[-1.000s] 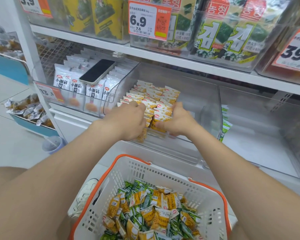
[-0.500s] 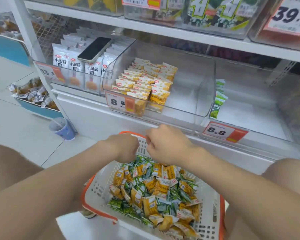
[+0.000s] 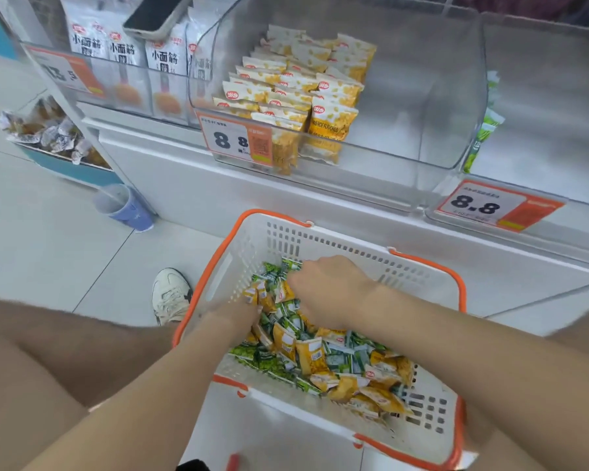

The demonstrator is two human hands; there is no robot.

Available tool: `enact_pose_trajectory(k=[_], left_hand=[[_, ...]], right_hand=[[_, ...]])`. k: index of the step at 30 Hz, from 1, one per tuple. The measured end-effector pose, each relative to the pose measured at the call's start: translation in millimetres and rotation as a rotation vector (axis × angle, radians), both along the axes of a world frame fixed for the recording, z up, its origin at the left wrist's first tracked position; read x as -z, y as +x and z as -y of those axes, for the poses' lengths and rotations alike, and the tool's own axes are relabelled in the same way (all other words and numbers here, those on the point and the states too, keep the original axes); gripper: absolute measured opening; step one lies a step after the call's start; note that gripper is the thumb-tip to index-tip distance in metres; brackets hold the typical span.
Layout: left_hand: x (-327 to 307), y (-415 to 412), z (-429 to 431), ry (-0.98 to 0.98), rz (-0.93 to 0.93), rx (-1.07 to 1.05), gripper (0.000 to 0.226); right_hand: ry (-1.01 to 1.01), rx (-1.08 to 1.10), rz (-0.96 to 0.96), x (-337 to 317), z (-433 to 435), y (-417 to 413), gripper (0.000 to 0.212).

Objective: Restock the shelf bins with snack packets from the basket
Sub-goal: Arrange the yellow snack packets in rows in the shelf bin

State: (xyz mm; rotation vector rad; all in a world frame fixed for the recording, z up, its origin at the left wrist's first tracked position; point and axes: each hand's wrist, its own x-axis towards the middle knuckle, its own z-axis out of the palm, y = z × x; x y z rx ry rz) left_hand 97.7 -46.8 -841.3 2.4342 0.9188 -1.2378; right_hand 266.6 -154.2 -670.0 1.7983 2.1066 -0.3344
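The white shelf (image 3: 218,198) runs across the top of the frame with its clear bins side by side. The middle bin (image 3: 422,96) has rows of yellow packets (image 3: 286,86) standing on end in its left half, and the rest of it is bare. The right bin (image 3: 541,96) shows only a few green packets (image 3: 483,130) at its left wall. Below the shelf, in the lower centre, sits the white basket (image 3: 422,260) with its orange rim, and the loose snack packets (image 3: 320,358), yellow and green mixed, lie heaped inside it. Both my hands are down in that heap. My right hand (image 3: 330,290) is knuckles up near the far wall, fingers curled into the packets with the tips hidden, so I cannot tell whether it has hold of any. My left hand (image 3: 238,316) is blurred, its fingers buried among the packets, and I cannot tell its grip either. A shoe (image 3: 169,294) shows left of the basket, and a blue cup (image 3: 123,207) stands on the floor at centre left.
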Motion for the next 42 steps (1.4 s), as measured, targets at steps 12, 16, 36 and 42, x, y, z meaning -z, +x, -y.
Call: enact_pose_trajectory(k=[12, 16, 36, 42], left_hand=[[0.2, 2.3, -10.0, 0.079, 0.129, -0.057, 0.026], [-15.1, -1.0, -24.8, -0.05, 0.358, -0.172, 0.016], [-294.6, 59.3, -53.2, -0.455, 0.93, -0.292, 0.012], [-306.4, 70.3, -55.8, -0.354, 1.261, -0.375, 0.015]], right_hand=[[-0.04, -0.022, 0.026, -4.1, -1.0, 0.8, 0.011], [-0.153, -0.008, 0.015, -19.2, -1.0, 8.1, 0.022], [0.253, 0.684, -0.869, -106.7, -11.3, 39.0, 0.034], [0.422, 0.743, -1.035, -128.3, -22.0, 50.0, 0.038]])
